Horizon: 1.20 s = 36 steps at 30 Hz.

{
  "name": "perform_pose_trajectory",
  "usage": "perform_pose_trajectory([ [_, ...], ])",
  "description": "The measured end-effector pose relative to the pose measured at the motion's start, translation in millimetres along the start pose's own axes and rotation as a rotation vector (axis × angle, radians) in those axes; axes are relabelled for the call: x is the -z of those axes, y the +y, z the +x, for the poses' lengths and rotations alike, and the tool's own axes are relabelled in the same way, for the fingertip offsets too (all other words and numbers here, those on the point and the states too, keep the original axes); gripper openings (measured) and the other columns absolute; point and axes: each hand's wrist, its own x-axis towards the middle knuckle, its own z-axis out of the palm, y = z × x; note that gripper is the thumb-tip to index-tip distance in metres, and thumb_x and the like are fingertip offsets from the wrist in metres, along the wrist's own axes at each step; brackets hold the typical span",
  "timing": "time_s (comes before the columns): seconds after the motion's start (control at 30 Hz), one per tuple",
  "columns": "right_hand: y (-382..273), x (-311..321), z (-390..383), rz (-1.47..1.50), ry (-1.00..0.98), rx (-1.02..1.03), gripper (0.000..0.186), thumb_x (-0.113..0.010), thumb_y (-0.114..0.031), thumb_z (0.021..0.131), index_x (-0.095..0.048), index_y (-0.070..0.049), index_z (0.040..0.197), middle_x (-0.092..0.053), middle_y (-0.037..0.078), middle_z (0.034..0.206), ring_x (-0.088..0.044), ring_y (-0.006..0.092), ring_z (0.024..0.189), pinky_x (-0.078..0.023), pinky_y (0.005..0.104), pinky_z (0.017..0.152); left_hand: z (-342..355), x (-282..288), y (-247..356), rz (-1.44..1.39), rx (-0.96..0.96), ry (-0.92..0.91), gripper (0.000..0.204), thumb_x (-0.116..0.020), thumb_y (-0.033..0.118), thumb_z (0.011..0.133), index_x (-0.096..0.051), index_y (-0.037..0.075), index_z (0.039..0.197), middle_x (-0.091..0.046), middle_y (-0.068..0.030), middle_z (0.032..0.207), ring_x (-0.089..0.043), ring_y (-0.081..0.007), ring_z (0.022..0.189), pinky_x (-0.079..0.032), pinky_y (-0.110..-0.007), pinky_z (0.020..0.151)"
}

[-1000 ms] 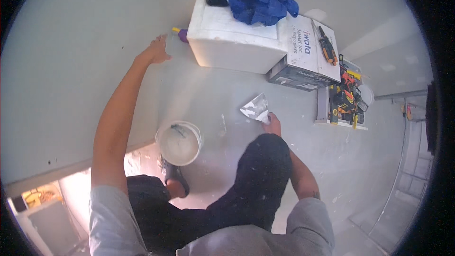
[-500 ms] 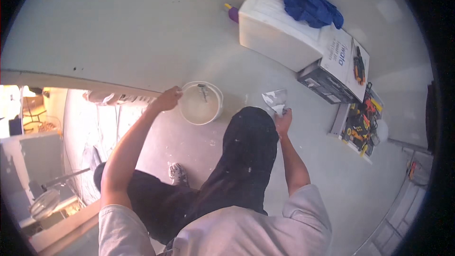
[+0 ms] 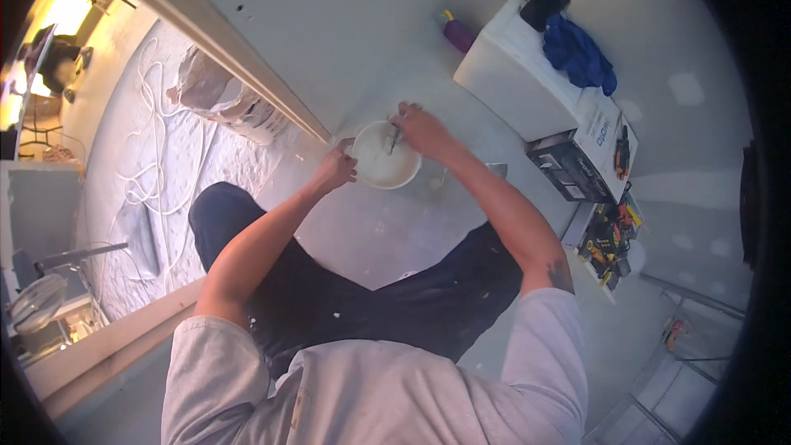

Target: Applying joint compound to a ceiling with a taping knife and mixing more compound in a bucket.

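A white round bucket (image 3: 381, 166) with pale, creamy contents stands on the floor between my knees. My left hand (image 3: 336, 165) grips its left rim, fingers curled over it. Above the bucket's right side, my right hand (image 3: 416, 128) has its fingers closed on a small tool (image 3: 394, 142), its thin end down inside the bucket; the tool's exact kind is unclear. A metal scraper blade (image 3: 497, 170) lies on the floor right of the bucket, partly hidden by my right forearm.
At the right stand a foam box (image 3: 498, 74) with blue cloth and a dark object, a printed carton (image 3: 568, 169) with pliers, and a tool tray (image 3: 601, 247). A wooden frame edge (image 3: 239, 53) borders a cable-strewn floor (image 3: 148, 198) on the left; a purple object (image 3: 457, 33) lies behind.
My right hand has left the scraper and moved up onto the tool in the bucket. My left hand has come down to the bucket's rim. My view has turned and my knees are spread.
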Motion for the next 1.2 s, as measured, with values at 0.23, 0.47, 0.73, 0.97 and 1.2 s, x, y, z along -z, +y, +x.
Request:
perform_pose_trajectory([
  [0.23,-149,-38,69,-0.151,-0.063,-0.174,0.025,-0.058,-0.005,0.083,-0.063,0.004,0.106,-0.051,0.026,0.124,-0.063,0.0368,0.098,-0.056,0.041,0.075,-12,102,-45,0.335,-0.346,-0.025,0.07,-0.065,0.003,0.077,-0.033,0.011,0.138,-0.066,-0.0194,0.085,-0.069,-0.0252,0.068,-0.058,-0.039,0.061],
  [0.47,-161,-72,136,-0.096,-0.278,-0.269,0.016,-0.061,-0.006,0.077,-0.066,0.002,0.089,-0.065,0.026,0.09,-0.064,0.04,0.089,-0.052,0.0458,0.079,-1,154,-64,-0.004,-0.127,-0.208,0.084,-0.063,-0.004,0.079,-0.018,0.017,0.147,-0.064,-0.013,0.078,-0.068,-0.0208,0.073,-0.058,-0.034,0.061],
  [0.73,-165,-79,141,0.011,-0.177,-0.245,0.018,-0.064,-0.013,0.073,-0.068,-0.001,0.085,-0.066,0.023,0.086,-0.063,0.0414,0.085,-0.05,0.0487,0.077,20,159,-87,0.032,-0.372,-0.168,0.085,-0.06,-0.011,0.078,-0.024,0.02,0.148,-0.06,-0.0163,0.108,-0.066,-0.0226,0.082,-0.06,-0.034,0.067],
  [0.97,-153,6,107,0.079,-0.239,-0.203,0.02,-0.064,-0.011,0.072,-0.069,-0.002,0.089,-0.065,0.024,0.087,-0.06,0.0403,0.091,-0.047,0.0488,0.082,14,149,-67,-0.078,-0.133,-0.26,0.088,-0.06,-0.01,0.078,-0.021,0.021,0.151,-0.059,-0.0149,0.111,-0.064,-0.0225,0.086,-0.061,-0.034,0.067],
  [1.2,-173,-82,135,0.157,-0.162,-0.215,0.016,-0.061,-0.003,0.072,-0.069,-0.001,0.086,-0.066,0.022,0.09,-0.064,0.0399,0.085,-0.051,0.0463,0.077,20,157,-88,-0.071,-0.226,-0.205,0.089,-0.06,-0.009,0.08,-0.018,0.023,0.153,-0.059,-0.0157,0.104,-0.064,-0.0208,0.077,-0.061,-0.033,0.066],
])
